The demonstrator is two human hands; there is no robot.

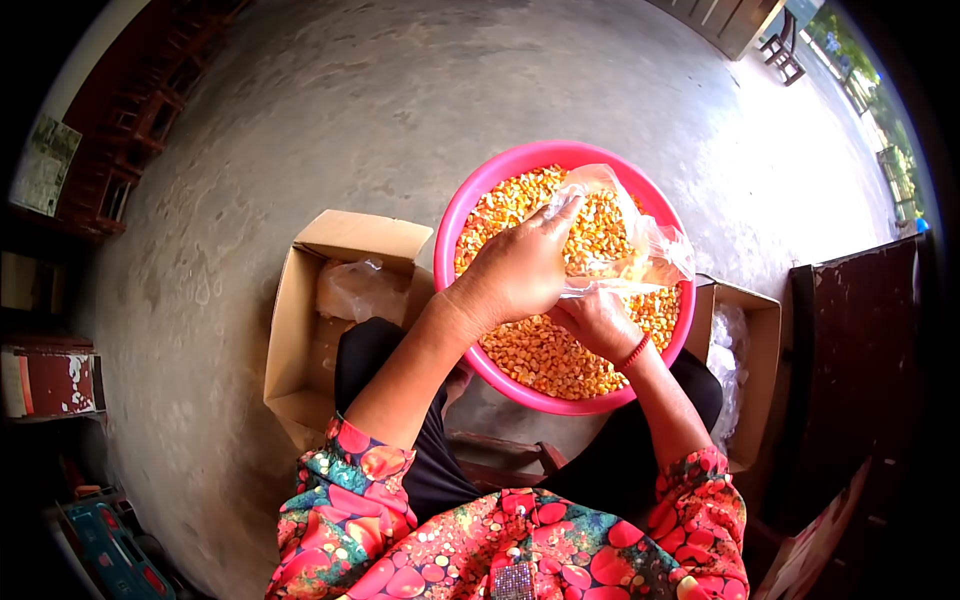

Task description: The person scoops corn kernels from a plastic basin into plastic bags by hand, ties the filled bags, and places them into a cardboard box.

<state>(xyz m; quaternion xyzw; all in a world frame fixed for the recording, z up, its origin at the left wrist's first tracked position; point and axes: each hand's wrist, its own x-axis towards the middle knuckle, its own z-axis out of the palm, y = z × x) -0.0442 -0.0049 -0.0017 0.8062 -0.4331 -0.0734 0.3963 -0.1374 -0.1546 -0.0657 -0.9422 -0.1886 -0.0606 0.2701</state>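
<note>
A clear plastic bag is spread over a pink basin full of dried yellow-orange corn kernels. My left hand is closed on the bag's near left edge, thumb pointing toward the far side. Just below it, my right hand, with a red beaded bracelet at the wrist, grips the lower edge of the bag. Its fingertips are hidden behind the plastic. Both hands are over the kernels, close together.
At the left of the basin stands an open cardboard box with a plastic bag of something orange. Another cardboard box at the right holds crumpled clear plastic. A dark red cabinet stands further right.
</note>
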